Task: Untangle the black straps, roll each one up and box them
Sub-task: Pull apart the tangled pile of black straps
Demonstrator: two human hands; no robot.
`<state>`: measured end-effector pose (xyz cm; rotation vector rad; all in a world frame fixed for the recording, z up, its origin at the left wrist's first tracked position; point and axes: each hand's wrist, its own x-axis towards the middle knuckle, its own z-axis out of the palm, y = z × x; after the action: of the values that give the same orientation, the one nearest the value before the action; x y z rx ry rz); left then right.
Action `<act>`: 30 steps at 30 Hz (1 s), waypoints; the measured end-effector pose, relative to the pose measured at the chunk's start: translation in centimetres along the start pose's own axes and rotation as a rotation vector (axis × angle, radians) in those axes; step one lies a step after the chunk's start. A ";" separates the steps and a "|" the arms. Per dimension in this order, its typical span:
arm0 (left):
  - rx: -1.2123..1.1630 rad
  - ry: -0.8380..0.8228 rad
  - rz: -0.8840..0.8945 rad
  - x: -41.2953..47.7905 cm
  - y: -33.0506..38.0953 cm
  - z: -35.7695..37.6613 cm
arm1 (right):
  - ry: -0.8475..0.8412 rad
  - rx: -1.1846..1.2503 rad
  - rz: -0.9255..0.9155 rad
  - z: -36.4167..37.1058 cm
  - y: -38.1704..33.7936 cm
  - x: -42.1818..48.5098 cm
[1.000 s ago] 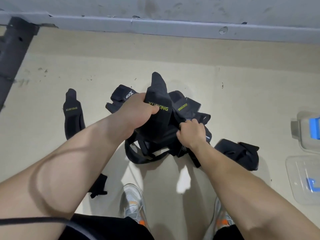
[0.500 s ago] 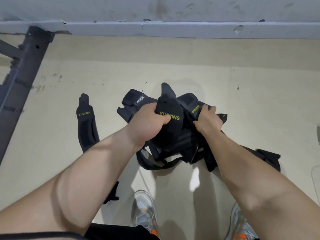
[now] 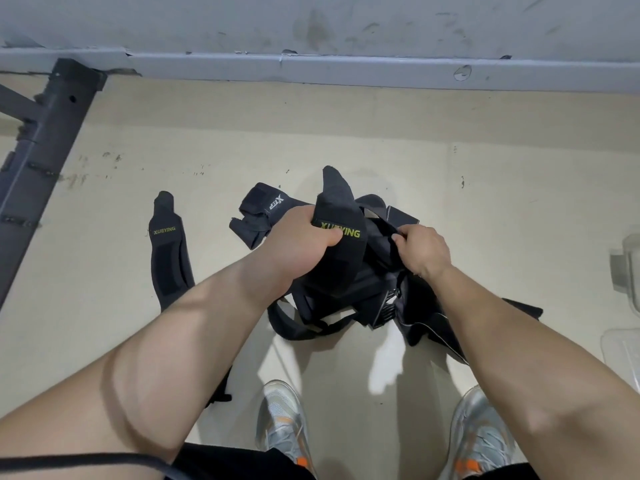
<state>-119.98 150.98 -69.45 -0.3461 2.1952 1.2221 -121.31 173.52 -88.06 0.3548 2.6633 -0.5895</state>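
My left grip [image 3: 304, 244] was clenched round a padded strap [image 3: 341, 216] printed with yellow XUEYING lettering. My thumb lay across the print, and the strap's pointed end stood up toward 12 o'clock. At 3 o'clock of it, close by, my right grip [image 3: 420, 251] had its fingers curled, pinching a narrow black band on the right flank of the tangle of black straps [image 3: 346, 292].

The tangle sat dead ahead at 12 o'clock from my shoes [image 3: 282, 420], bunched between both grips. Its loops drooped toward 6 o'clock over the floor [image 3: 485, 209]. I could not tell whether those loops touched the floor. A folded strap with a white logo [image 3: 265, 211] jutted out of the bunch toward 10 o'clock, just beyond my left knuckles.

A loose strap [image 3: 168, 251], also marked XUEYING, lay flat on the floor at 9 o'clock of the tangle, apart from it. My left forearm covered its near end. Another dark piece [image 3: 519, 308] showed past my right forearm at 4 o'clock.

The clear plastic box [image 3: 627, 271] stood far out at 3 o'clock, cut off by the edge of view and well apart from the straps. A second clear plastic piece [image 3: 623, 348] lay just nearer me. A dark metal frame [image 3: 45, 143] slanted across 10 o'clock, up to the grey skirting [image 3: 346, 69] at 12.
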 end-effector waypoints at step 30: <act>-0.312 -0.476 0.236 -9.5 5.5 1.6 | 0.041 1.451 0.061 -23.3 -5.6 -19.6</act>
<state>-114.63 154.82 -60.53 0.0855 1.6719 1.5913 -113.02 175.96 -58.35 0.7738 1.7386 -2.3748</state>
